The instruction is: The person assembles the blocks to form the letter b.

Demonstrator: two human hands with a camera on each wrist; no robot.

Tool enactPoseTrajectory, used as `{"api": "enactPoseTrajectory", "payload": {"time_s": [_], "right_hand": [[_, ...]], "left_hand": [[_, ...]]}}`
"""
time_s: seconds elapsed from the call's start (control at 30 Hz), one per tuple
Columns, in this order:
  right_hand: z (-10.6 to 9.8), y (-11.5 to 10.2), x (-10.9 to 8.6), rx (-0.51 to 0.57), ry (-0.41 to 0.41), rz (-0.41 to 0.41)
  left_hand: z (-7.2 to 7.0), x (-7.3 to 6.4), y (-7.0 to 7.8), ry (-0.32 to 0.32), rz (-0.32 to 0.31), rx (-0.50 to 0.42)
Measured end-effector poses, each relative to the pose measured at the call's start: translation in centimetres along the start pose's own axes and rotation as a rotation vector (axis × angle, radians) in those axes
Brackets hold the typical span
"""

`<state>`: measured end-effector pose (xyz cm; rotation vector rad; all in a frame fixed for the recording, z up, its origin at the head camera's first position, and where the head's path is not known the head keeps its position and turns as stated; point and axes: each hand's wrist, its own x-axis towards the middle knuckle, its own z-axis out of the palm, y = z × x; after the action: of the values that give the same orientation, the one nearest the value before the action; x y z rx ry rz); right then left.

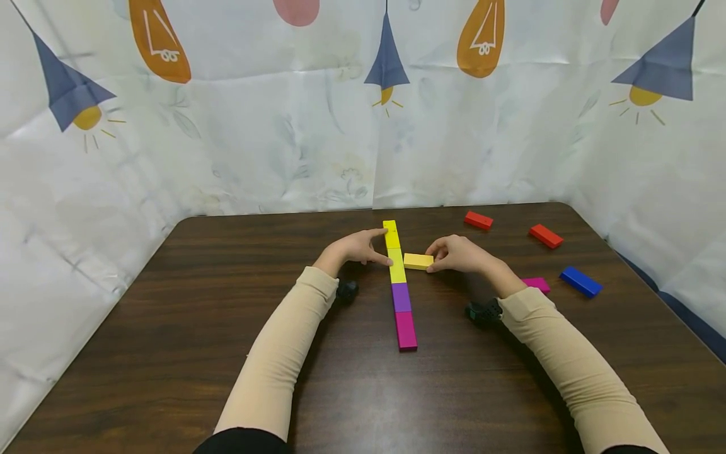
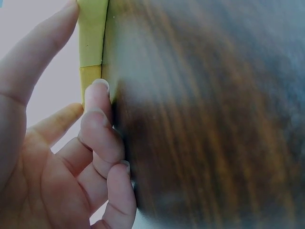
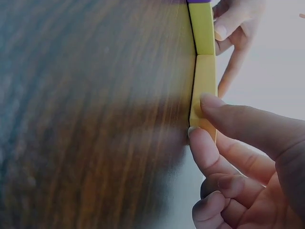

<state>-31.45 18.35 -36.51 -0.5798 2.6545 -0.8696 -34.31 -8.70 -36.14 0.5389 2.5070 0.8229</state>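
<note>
A straight row of blocks lies end to end on the table: a far yellow block [image 1: 391,234], a second yellow block [image 1: 397,266], a purple block [image 1: 401,297] and a magenta block [image 1: 405,331]. At the row's left side, my left hand [image 1: 360,246] has its index finger at the far yellow block and its thumb at the second one; its other fingers are bent. To the right, my right hand [image 1: 458,254] pinches the right end of another yellow block [image 1: 418,261] between thumb and fingers. This block lies crosswise, its left end close beside the second yellow block.
Two red blocks, one nearer the back edge [image 1: 479,220] and one farther right [image 1: 546,236], lie on the dark wooden table [image 1: 227,353]. A blue block [image 1: 581,282] and another magenta block [image 1: 535,285], partly behind the right forearm, are also right. A patterned curtain [image 1: 317,139] hangs behind.
</note>
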Motion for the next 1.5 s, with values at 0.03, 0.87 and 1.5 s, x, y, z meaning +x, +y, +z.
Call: {"api": "enactPoseTrajectory", "payload": {"time_s": [0.03, 0.87, 1.5], "right_hand": [[-0.01, 0.01, -0.02, -0.001, 0.000, 0.000], [-0.22, 0.17, -0.11, -0.001, -0.001, -0.006], [-0.04, 0.17, -0.02, -0.017, 0.002, 0.003]], "left_hand": [[0.00, 0.00, -0.01, -0.001, 0.001, 0.001], [-0.28, -0.18, -0.10, -0.011, 0.016, -0.016], [-0.04, -0.16, -0.03, -0.008, 0.013, -0.014]]}}
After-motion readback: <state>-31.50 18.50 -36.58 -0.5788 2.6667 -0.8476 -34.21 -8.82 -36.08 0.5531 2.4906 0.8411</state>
